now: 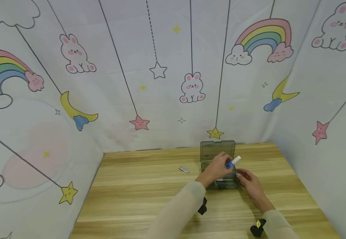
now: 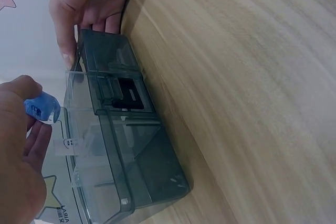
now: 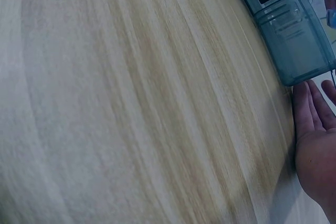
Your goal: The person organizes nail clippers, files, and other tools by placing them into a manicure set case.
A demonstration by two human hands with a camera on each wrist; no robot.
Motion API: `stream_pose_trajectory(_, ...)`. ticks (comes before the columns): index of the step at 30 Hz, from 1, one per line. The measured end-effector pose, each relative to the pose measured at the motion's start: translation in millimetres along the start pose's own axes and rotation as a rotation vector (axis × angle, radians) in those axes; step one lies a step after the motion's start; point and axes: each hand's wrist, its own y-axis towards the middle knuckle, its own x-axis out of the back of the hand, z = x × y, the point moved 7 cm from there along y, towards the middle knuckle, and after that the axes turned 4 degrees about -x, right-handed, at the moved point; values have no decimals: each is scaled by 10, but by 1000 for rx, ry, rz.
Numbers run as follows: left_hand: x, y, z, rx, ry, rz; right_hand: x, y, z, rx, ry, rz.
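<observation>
A transparent grey-green plastic box point(image 1: 224, 186) stands on the table with its hinged lid point(image 1: 217, 146) raised at the back. Above its open compartments, my left hand point(image 1: 217, 167) pinches a small blue bottle point(image 2: 42, 107) with a long white cap point(image 1: 236, 160). The bottle is tilted and apart from the box floor. My right hand point(image 1: 250, 184) holds the box's right end, thumb by the rim and fingers against the outer wall point(image 3: 302, 69). Inside the box lie pale items, among them a white one with a printed face point(image 2: 68, 146); their kinds are unclear.
A silver nail clipper point(image 1: 184, 170) lies on the wood-grain table point(image 1: 137, 192), left of the box. A patterned white cloth point(image 1: 167, 109) hangs behind and at both sides. Black wrist devices point(image 1: 258, 229) sit at both wrists.
</observation>
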Motion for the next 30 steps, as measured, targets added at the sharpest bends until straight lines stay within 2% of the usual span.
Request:
stream_pose_trajectory(5, -40, 24, 16, 4, 12, 4, -22, 9, -1, -1, 0, 4)
stream_pose_trajectory(16, -114, 40, 122, 61, -13, 25, 2, -8, -4, -17, -4, -3)
stream_pose_trajectory(20, -62, 7, 150, 60, -19, 23, -15, -9, -1, -2, 12, -11)
stream_pose_trajectory(23, 31, -36, 152, 44, -39, 17, -14, 8, -11, 4, 19, -22)
stream_pose_trajectory(30, 204, -197, 235, 31, -79, -2, 8, 22, -37, 7, 24, -29)
